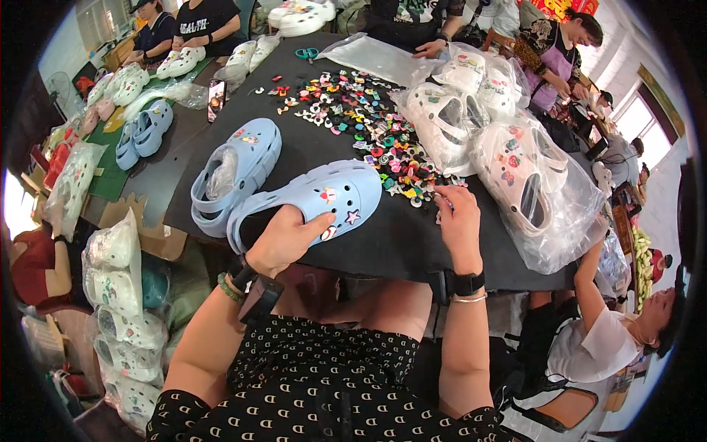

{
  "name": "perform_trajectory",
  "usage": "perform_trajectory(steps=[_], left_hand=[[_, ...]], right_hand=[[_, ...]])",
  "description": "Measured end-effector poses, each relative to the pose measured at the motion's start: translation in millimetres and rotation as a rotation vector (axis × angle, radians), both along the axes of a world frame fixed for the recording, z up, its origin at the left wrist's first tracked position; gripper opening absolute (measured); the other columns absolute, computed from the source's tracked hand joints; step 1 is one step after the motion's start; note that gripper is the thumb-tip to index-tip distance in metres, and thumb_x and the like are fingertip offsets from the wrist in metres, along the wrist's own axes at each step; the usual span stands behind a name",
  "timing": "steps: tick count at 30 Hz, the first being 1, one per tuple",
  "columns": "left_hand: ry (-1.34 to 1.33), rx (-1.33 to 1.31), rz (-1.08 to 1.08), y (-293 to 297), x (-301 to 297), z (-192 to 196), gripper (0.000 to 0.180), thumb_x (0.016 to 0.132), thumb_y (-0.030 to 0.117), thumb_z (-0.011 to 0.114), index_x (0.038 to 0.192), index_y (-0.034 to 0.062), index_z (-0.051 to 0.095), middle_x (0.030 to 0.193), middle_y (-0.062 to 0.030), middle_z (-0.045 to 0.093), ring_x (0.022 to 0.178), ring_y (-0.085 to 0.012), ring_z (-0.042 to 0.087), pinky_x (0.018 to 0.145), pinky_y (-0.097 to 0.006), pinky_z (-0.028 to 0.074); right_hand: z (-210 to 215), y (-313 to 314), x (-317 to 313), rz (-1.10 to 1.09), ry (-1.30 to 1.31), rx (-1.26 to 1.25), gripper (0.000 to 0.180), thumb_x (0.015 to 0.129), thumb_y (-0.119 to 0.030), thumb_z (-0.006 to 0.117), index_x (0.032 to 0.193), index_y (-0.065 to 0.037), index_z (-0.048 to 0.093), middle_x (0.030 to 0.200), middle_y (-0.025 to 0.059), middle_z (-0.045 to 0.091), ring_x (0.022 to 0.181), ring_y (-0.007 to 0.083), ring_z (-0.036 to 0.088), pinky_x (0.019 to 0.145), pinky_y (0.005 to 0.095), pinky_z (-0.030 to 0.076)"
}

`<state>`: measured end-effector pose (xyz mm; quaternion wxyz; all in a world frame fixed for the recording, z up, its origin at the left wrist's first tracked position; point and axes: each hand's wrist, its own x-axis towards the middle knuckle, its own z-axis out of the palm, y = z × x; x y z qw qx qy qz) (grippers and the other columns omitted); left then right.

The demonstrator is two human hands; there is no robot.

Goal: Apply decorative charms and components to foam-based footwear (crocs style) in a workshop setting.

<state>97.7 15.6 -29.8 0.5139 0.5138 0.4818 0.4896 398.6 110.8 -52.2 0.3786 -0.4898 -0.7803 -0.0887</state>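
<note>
My left hand grips a light blue clog by its side, holding it at the near edge of the black table. The clog carries three small charms on its top. My right hand rests on the table beside it, fingers pinched on a small charm at the edge of a scattered pile of colourful shoe charms. A second light blue clog with plastic stuffing lies just left of the held one.
White clogs in clear plastic bags lie on the right of the table. More bagged clogs are stacked at the lower left. Other people sit around the table at the top, and one sits low at the right. A phone and scissors lie far off.
</note>
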Motion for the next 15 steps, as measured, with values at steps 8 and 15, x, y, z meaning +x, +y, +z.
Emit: perform_trajectory(steps=[8, 15], left_hand=[[-0.004, 0.004, 0.005, 1.0, -0.8, -0.8, 0.038, 0.094, 0.012, 0.065, 0.128, -0.0043, 0.058, 0.117, -0.0072, 0.066, 0.106, -0.0147, 0.06, 0.094, -0.031, 0.048], [-0.053, 0.019, -0.036, 3.4, 1.3, -2.7, 0.042, 0.092, 0.007, 0.064, 0.131, -0.0024, 0.053, 0.12, -0.0063, 0.062, 0.107, -0.0144, 0.058, 0.093, -0.031, 0.048]], right_hand=[[53.1, -51.6, -80.3, 0.482, 0.307, -0.358, 0.012, 0.083, -0.002, 0.071, 0.094, -0.004, 0.067, 0.089, 0.0114, 0.068, 0.082, 0.027, 0.067, 0.074, 0.0359, 0.054], [43.4, -47.3, -109.1, 0.477, 0.342, -0.297, 0.015, 0.075, -0.001, 0.074, 0.088, -0.005, 0.071, 0.085, 0.0092, 0.062, 0.086, 0.0302, 0.059, 0.075, 0.0396, 0.049]])
